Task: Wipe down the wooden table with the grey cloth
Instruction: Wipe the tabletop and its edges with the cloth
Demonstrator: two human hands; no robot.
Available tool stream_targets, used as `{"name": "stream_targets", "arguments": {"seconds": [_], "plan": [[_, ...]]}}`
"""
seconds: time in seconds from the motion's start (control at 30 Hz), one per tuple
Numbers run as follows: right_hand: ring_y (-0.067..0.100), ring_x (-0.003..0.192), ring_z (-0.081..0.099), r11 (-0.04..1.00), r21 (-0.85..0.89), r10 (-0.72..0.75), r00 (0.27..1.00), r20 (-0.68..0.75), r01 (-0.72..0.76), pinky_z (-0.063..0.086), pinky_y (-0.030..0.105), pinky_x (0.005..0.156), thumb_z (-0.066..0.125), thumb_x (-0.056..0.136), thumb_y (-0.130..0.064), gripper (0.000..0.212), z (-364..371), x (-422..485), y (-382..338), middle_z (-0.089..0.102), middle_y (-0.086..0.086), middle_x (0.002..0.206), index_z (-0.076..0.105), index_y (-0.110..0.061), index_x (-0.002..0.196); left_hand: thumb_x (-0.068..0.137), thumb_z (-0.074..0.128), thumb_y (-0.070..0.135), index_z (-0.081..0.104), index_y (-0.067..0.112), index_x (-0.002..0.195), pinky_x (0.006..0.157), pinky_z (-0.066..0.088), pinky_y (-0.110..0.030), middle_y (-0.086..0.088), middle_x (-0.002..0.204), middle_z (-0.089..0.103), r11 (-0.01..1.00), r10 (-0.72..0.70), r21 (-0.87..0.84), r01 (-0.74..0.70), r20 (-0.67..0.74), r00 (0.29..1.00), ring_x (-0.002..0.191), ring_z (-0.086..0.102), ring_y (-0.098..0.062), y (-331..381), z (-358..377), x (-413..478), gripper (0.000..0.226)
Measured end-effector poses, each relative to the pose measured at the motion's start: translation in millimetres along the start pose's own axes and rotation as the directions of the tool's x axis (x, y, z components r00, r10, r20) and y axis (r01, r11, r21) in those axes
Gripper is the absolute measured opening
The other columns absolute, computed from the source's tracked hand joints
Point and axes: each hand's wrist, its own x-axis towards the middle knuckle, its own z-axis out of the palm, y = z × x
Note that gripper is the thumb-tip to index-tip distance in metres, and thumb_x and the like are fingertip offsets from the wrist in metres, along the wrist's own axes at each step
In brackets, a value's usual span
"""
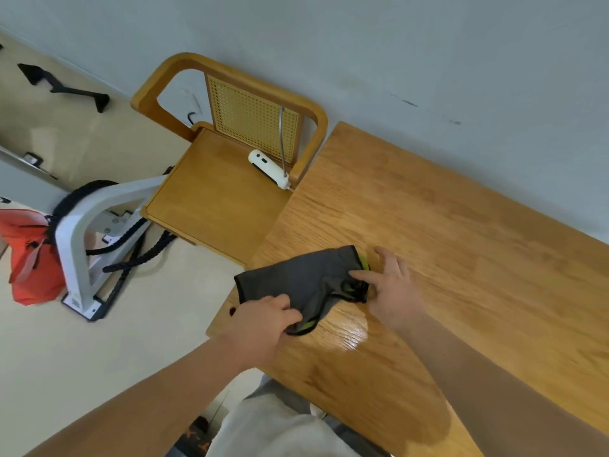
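I have both hands on the grey cloth (296, 278), which lies crumpled at the left end of the wooden counter (478, 258), its outer corner reaching the end edge and perhaps just over it. My left hand (260, 324) has its fingers curled over the cloth's near edge and grips it there. My right hand (395, 291) is spread, fingers fairly straight, with its leading fingertips resting on the bunched, green-trimmed end; it holds nothing closed.

As I judge it, the step in hand is flattening the cloth into a pad before the wiping strokes. To do that well I would draw the two ends apart until the folds lie flat, then lay a flat palm on top so the pressure spreads evenly rather than dragging a lump.

For room, the counter runs long and bare to the right, so strokes should travel that way, along the grain. The wall (428, 61) bounds the far edge closely, so I would stop short of knocking my knuckles there. At the left end a wooden chair (214, 199) stands just beside the counter, with a white device (267, 164) on its seat near the corner; I would keep strokes from running off that end.
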Motion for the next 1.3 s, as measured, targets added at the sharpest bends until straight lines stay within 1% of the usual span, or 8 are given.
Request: {"name": "stream_targets", "arguments": {"seconds": [0.07,0.17,0.3,0.47,0.73,0.87,1.03,1.3], "plan": [[0.036,0.145,0.03,0.996,0.086,-0.029,0.996,-0.088,0.037,0.046,0.051,0.106,0.071,0.082,0.001,0.043,12,-15,5,0.042,0.007,0.155,0.081,-0.032,0.108,0.098,0.05,0.03,0.059,0.034,0.127,0.072,0.057,-0.04,0.008,0.112,0.055,0.998,-0.028,-0.059,0.032,0.078,0.997,0.093,0.064,-0.019,9,13,3,0.03],[0.037,0.128,0.051,0.982,0.186,0.056,0.986,-0.158,-0.026,0.051,0.042,0.094,0.072,0.08,0.004,0.028,22,-28,15,0.062,0.008,0.129,0.08,-0.023,0.078,0.089,0.064,0.017,0.06,0.027,0.127,0.076,0.056,-0.039,0.003,0.119,0.055,0.998,0.036,0.056,-0.027,-0.172,0.984,0.103,0.058,-0.022,16,23,27,0.039],[0.028,0.124,0.049,0.984,0.156,0.085,0.996,-0.015,-0.082,0.043,0.03,0.094,0.063,0.093,-0.008,0.032,18,-34,23,0.056,0.002,0.125,0.073,-0.02,0.121,0.098,0.057,0.031,0.04,0.032,0.154,0.122,0.027,-0.053,-0.002,0.162,0.035,0.986,0.137,0.12,-0.118,-0.169,0.976,0.146,0.031,-0.032,26,28,70,0.059],[0.025,0.132,0.044,0.988,0.036,0.15,0.984,-0.094,-0.147,0.05,0.04,0.1,0.06,0.099,-0.028,0.046,17,-24,13,0.05,0.002,0.137,0.054,-0.025,0.145,0.103,0.024,0.058,0.015,0.046,0.161,0.124,0.012,-0.057,0.009,0.173,0.01,0.938,0.235,0.271,-0.217,-0.034,0.971,0.156,0.009,-0.025,-17,18,87,0.059],[0.024,0.13,0.043,0.997,0.01,0.072,0.994,-0.086,-0.072,0.053,0.04,0.097,0.056,0.1,-0.032,0.041,38,-14,-23,0.05,0.002,0.136,0.057,-0.021,0.14,0.105,0.013,0.058,-0.004,0.035,0.164,0.128,0.006,-0.055,0.0,0.174,-0.007,0.958,-0.269,0.042,0.284,-0.21,0.94,0.159,0.0,-0.031,-64,43,28,0.065],[0.023,0.127,0.046,1.0,0.011,-0.014,0.997,-0.075,0.015,0.053,0.04,0.098,0.058,0.099,-0.031,0.04,52,-33,-24,0.053,0.0,0.132,0.061,-0.022,0.137,0.105,0.017,0.056,0.005,0.027,0.165,0.125,0.007,-0.062,-0.008,0.174,0.004,0.915,-0.393,-0.02,0.402,-0.263,0.881,0.158,0.004,-0.039,-33,76,9,0.068],[0.023,0.127,0.047,1.0,-0.003,0.001,1.0,-0.031,-0.001,0.055,0.04,0.093,0.059,0.097,-0.032,0.042,60,-75,4,0.052,0.0,0.127,0.058,-0.023,0.139,0.104,0.006,0.055,-0.015,0.029,0.162,0.123,-0.011,-0.062,-0.004,0.172,-0.016,0.882,-0.47,-0.082,0.464,-0.232,0.852,0.157,-0.019,-0.035,47,106,5,0.066],[0.025,0.111,0.052,0.984,0.119,0.139,0.989,-0.054,-0.132,0.046,0.033,0.078,0.062,0.093,-0.02,0.029,71,-151,75,0.045,-0.005,0.103,0.065,-0.02,0.122,0.105,0.02,0.057,0.008,0.035,0.164,0.126,-0.001,-0.06,0.0,0.174,0.0,0.992,0.036,0.122,-0.013,-0.186,0.982,0.159,-0.009,-0.03,113,140,-2,0.064]]}}
